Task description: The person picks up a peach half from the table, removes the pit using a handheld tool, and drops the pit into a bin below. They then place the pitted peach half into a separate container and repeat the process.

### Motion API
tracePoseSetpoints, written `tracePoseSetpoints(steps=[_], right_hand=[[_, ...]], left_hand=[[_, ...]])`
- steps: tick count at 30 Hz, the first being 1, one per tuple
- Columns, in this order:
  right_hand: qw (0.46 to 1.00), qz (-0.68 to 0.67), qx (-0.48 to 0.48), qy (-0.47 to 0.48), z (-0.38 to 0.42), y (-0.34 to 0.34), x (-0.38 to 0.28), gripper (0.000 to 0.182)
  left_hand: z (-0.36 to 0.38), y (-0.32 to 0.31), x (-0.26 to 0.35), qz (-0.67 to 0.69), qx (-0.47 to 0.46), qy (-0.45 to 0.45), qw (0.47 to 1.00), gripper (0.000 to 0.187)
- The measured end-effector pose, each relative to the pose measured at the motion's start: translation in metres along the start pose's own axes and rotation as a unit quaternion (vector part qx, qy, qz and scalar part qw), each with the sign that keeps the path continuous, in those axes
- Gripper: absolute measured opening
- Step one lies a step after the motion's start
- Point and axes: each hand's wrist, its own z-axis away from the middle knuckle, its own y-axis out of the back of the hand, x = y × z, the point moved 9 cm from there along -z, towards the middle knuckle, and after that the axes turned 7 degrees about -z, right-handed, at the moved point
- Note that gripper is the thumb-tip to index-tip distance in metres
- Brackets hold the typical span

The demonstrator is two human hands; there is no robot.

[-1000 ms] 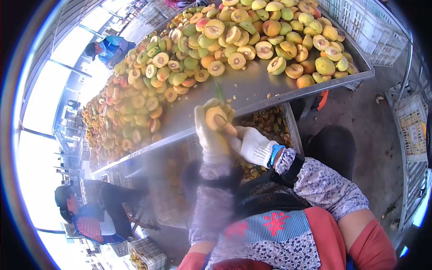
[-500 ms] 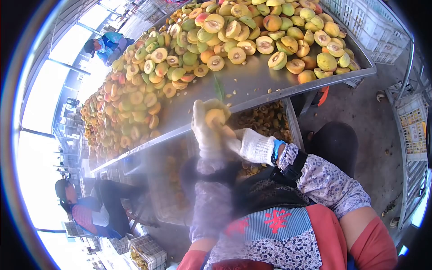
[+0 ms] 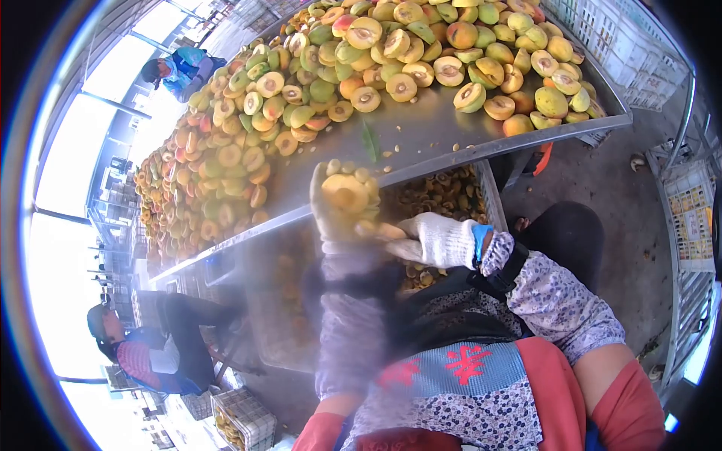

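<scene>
My left hand (image 3: 329, 224), in a pale work glove, is closed around a halved yellow peach (image 3: 344, 194) just in front of the metal table's edge. The peach's cut face points up toward me, with a hollow in its middle. Close below it, my right hand (image 3: 448, 240), in a white knitted glove, has its fingers curled. A short orange-brown piece (image 3: 389, 231) sticks out from those fingers toward the left hand; blur hides what it is. Halved peaches (image 3: 364, 34) lie heaped on the metal table (image 3: 414, 128), some with stones showing.
Under the table edge stands a crate (image 3: 492, 199) of brown peach stones or scraps. A green leaf (image 3: 370, 141) lies on the metal. White crates (image 3: 602, 56) are stacked at the right. Two other people sit at the left, one by a crate (image 3: 244, 421).
My right hand has drawn slightly right, away from the peach. My left hand has shifted a little left, and the peach's cut face now shows more fully.
</scene>
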Motion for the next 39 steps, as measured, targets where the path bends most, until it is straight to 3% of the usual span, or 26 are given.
tracePoseSetpoints(steps=[2,3,5,6,7,8,10,11,12,13,14,15,18,19,21,25,27,28,30,31,33,36,38,39], right_hand=[[0.941,0.319,0.002,-0.112,0.01,0.021,-0.008,0.042],[0.928,0.287,-0.02,-0.237,0.021,0.028,-0.016,0.046],[0.921,0.314,-0.013,-0.228,0.029,0.033,-0.019,0.046],[0.913,0.341,-0.002,-0.223,0.033,0.037,-0.02,0.047],[0.912,0.328,0.021,-0.245,0.034,0.04,-0.014,0.044],[0.919,0.342,0.046,-0.191,0.035,0.04,-0.02,0.043],[0.919,0.341,0.061,-0.187,0.034,0.038,-0.016,0.042],[0.926,0.317,0.053,-0.201,0.032,0.035,-0.011,0.042],[0.928,0.322,0.056,-0.182,0.032,0.031,-0.014,0.042],[0.927,0.328,0.052,-0.174,0.033,0.029,-0.015,0.043],[0.927,0.334,0.048,-0.167,0.035,0.027,-0.015,0.043],[0.927,0.339,0.06,-0.147,0.036,0.028,-0.012,0.04],[0.922,0.327,0.069,-0.194,0.041,0.039,-0.006,0.038],[0.917,0.336,0.073,-0.204,0.045,0.043,-0.007,0.036],[0.917,0.332,0.084,-0.204,0.049,0.048,-0.006,0.035],[0.915,0.332,0.087,-0.211,0.053,0.053,0.006,0.032],[0.917,0.327,0.088,-0.21,0.051,0.053,0.006,0.032],[0.912,0.335,0.086,-0.218,0.05,0.053,0.006,0.033],[0.907,0.345,0.086,-0.226,0.052,0.057,0.003,0.034],[0.909,0.334,0.08,-0.236,0.054,0.059,0.0,0.036],[0.919,0.31,0.085,-0.23,0.061,0.066,-0.018,0.045],[0.937,0.277,0.098,-0.188,0.055,0.075,-0.033,0.049],[0.948,0.279,0.139,-0.058,0.045,0.078,-0.051,0.04],[0.958,0.214,0.187,0.019,0.041,0.076,-0.063,0.035]], left_hand=[[0.009,0.004,0.032,-0.051,0.006,-0.038,0.998,0.023],[0.023,0.008,0.051,-0.119,0.083,-0.061,0.987,0.024],[0.057,0.03,0.106,-0.317,0.19,-0.147,0.917,0.029],[0.073,0.045,0.138,-0.44,0.213,-0.206,0.848,0.032],[0.086,0.045,0.161,-0.591,0.219,-0.22,0.745,0.036],[0.092,0.043,0.178,-0.72,0.214,-0.229,0.619,0.04],[0.095,0.024,0.194,-0.837,0.221,-0.28,0.416,0.043],[0.09,0.018,0.187,-0.822,0.239,-0.247,0.454,0.041],[0.078,-0.008,0.159,-0.708,0.262,-0.193,0.626,0.04],[0.046,-0.015,0.138,-0.731,0.095,-0.272,0.618,0.042],[0.023,-0.034,0.104,-0.675,0.128,-0.171,0.706,0.045],[-0.004,-0.053,0.069,-0.685,0.069,-0.13,0.713,0.047],[-0.073,-0.108,-0.029,-0.749,-0.043,-0.075,0.657,0.053],[-0.092,-0.116,-0.055,-0.782,-0.068,-0.034,0.619,0.056],[-0.145,-0.103,-0.108,-0.834,-0.156,-0.048,0.526,0.07],[-0.166,-0.102,-0.158,-0.828,-0.142,-0.014,0.542,0.07],[-0.151,-0.112,-0.159,-0.88,-0.119,-0.096,0.451,0.067],[-0.148,-0.109,-0.154,-0.88,-0.119,-0.097,0.45,0.067],[-0.142,-0.092,-0.15,-0.727,-0.172,0.034,0.664,0.058],[-0.129,-0.097,-0.136,-0.727,-0.171,0.034,0.664,0.058],[-0.106,-0.088,-0.093,-0.607,-0.06,0.086,0.787,0.046],[-0.069,-0.066,-0.026,-0.417,-0.007,0.015,0.909,0.037],[-0.043,-0.048,0.004,-0.373,0.025,-0.041,0.927,0.035],[-0.031,-0.037,0.02,-0.326,0.049,-0.088,0.94,0.033]])
